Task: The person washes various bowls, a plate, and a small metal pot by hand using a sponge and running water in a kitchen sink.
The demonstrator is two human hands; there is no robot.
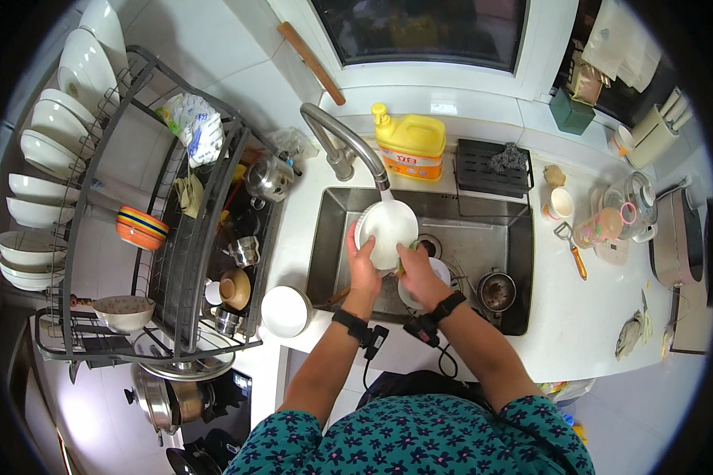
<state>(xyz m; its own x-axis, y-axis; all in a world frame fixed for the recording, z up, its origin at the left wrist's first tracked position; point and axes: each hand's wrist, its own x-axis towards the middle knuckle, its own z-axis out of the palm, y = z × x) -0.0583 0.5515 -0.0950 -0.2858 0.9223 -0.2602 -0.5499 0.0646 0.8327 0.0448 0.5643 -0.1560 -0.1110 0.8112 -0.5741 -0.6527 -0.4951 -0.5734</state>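
Note:
A white bowl [386,228] is under the running stream of the curved metal faucet [356,139], above the steel sink [511,237]. My left hand [363,267] grips its left side, thumb over the rim. At its lower right, my right hand [419,273] closes on a green scrubber [415,244], mostly hidden by the fingers. Below my right hand, another white dish [442,270] lies in the sink, partly covered. A small metal pot [496,291] sits at the sink's right, with utensils beside it. Several white bowls [285,312] are stacked on the counter left of the sink.
A yellow detergent jug [413,142] and a black rack [492,172] with a dark scouring pad [508,157] stand behind the sink. A tiered dish rack [178,261] fills the left side. A peeler [572,252], paper cup [560,203] and glass kettle [636,196] are on the right.

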